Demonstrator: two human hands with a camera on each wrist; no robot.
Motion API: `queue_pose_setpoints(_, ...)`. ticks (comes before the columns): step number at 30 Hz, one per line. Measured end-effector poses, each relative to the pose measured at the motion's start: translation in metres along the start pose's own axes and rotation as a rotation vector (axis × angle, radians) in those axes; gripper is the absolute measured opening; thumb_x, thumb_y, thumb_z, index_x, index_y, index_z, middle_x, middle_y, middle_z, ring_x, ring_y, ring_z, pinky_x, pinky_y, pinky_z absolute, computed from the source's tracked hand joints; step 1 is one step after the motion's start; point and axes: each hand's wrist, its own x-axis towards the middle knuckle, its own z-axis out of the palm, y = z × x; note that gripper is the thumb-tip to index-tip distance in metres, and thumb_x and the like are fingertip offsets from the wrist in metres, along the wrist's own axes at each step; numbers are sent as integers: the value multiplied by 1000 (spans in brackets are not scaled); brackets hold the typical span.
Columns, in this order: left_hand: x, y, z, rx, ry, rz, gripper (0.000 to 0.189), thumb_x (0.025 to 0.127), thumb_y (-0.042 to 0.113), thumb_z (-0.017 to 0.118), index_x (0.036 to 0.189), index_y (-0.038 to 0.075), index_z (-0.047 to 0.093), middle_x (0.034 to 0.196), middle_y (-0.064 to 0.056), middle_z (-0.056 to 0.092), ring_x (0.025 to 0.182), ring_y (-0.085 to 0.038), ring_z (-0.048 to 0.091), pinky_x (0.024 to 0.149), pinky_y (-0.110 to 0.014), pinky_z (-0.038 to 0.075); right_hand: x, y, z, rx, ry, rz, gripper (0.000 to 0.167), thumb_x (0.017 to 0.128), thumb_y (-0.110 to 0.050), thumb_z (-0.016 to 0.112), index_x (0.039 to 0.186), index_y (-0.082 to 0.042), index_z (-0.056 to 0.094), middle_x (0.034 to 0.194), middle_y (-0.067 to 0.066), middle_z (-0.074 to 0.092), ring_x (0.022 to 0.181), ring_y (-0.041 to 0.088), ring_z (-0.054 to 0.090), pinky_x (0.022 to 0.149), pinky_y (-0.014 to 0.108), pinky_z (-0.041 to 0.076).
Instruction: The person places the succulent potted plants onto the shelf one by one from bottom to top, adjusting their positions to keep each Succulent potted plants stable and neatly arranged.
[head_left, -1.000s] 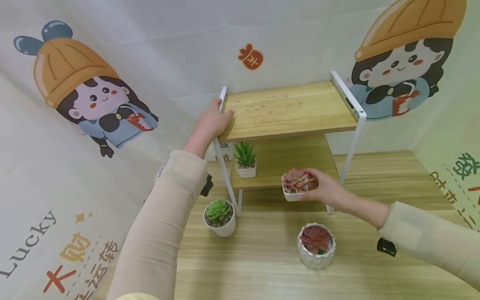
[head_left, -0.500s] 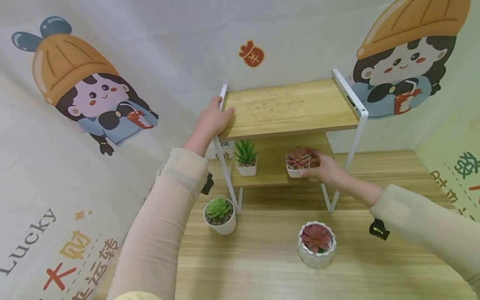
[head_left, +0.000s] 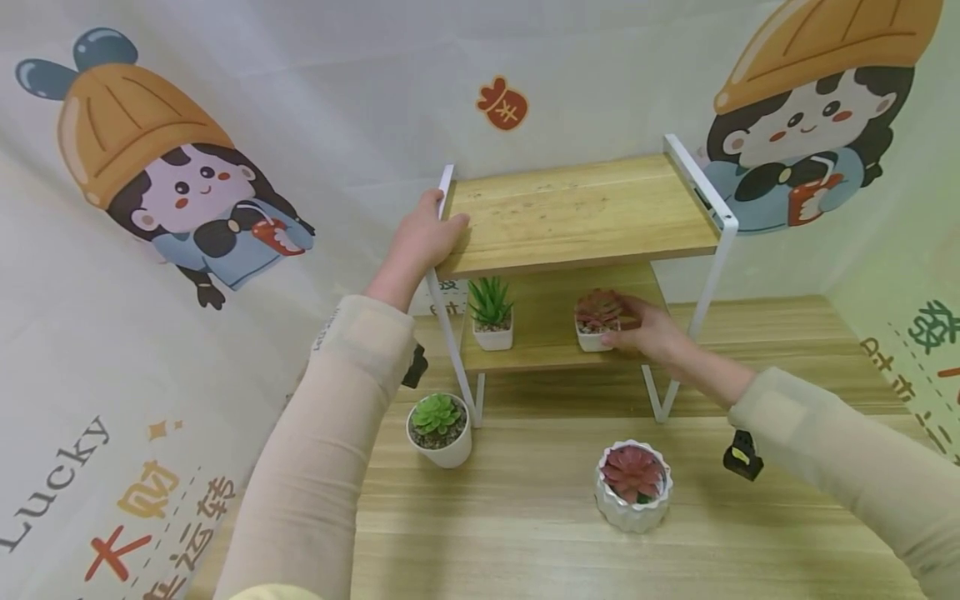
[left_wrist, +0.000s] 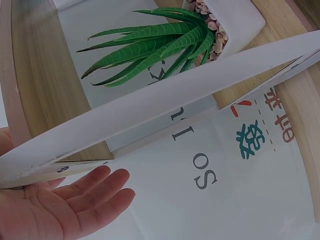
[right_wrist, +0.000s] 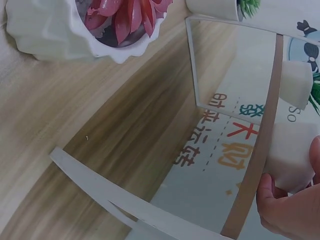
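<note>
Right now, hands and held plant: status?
Left hand on rack. Right hand holds red plant by square pot, at lower shelf. Aloe apart at left; nothing visibly blocking.

The backdrop (head_left: 360,108) reads "Lucky" (head_left: 58,481), "大" (head_left: 117,553), "财" (head_left: 148,490) and "發" (head_left: 932,327).

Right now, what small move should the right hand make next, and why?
Perhaps the right hand could loosen its grip on the square pot of the reddish plant: the pot looks upright and seems to rest on the lower shelf, apart from the spiky plant.
</note>
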Motion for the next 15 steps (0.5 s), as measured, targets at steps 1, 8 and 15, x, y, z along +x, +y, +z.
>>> queue_pose_setpoints(1, 0, 0, 0, -1, -2, -1, 65, 94, 36, 42, 147, 16, 12, 141, -18, 36, 105, -29, 50, 82, -38, 48, 0, 1, 0, 10, -1, 7, 73, 88, -7, 57, 145, 3, 12, 143, 26, 28, 124, 40, 37, 99, 46, 38)
queue_pose_setpoints(8, 1, 1, 1, -14, -3, -4, 65, 94, 35, 43, 147, 16, 12, 141, -18, 35, 106, -29, 50, 83, -38, 47, 0, 2, -1, 48, -14, 19, 73, 90, -8, 55, 145, 1, 8, 147, 24, 19, 125, 40, 34, 101, 49, 34)
queue_pose_setpoints(15, 1, 0, 1, -14, 4, 3, 64, 94, 34, 43, 147, 15, 13, 142, -18, 34, 111, -30, 48, 88, -39, 46, -2, 0, -1, 18, -9, 20, 73, 90, -9, 55, 145, 4, 7, 147, 26, 17, 122, 41, 36, 99, 48, 36)
